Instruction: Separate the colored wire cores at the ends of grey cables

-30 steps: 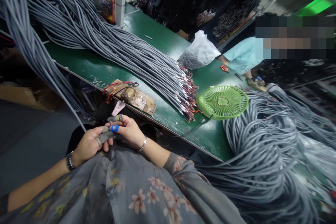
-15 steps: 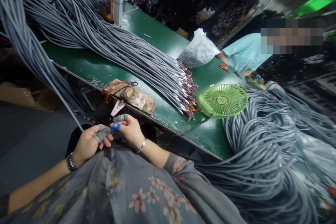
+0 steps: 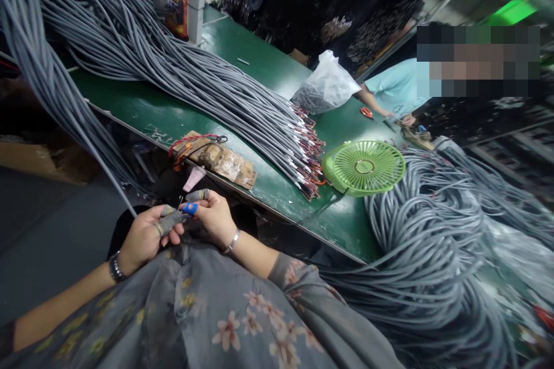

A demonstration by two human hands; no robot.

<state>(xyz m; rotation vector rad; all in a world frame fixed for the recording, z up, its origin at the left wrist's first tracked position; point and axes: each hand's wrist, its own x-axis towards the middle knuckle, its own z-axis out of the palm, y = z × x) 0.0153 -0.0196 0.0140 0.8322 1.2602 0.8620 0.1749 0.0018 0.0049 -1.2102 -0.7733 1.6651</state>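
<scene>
A single grey cable [image 3: 116, 183] runs down from the hanging bundle into my left hand [image 3: 149, 235], whose fingers are closed round it near its end. Grey coverings with yellow bands wrap fingers of that hand. Close beside it, my right hand [image 3: 216, 219] is closed in a pinch at the cable's end, where thin wires show faintly between the hands. Blue tape [image 3: 189, 208] wraps the right thumb, and a grey covering sits on the index finger. Both hands are above my lap, in front of the table edge. The fingers largely hide the wire tips.
On the green table [image 3: 268, 57] lies a thick bundle of grey cables [image 3: 208, 83] with stripped ends. Near the edge are a taped wooden block [image 3: 225, 162] and a pink clip [image 3: 194, 177]. A green fan [image 3: 364, 166], plastic bag [image 3: 326, 85] and coiled cables [image 3: 433, 230] lie rightward; a co-worker sits beyond.
My hands stay almost in place, with the right fingers shifting slightly at the cable's end. The co-worker's arm and hands have moved a little over the far table edge.
</scene>
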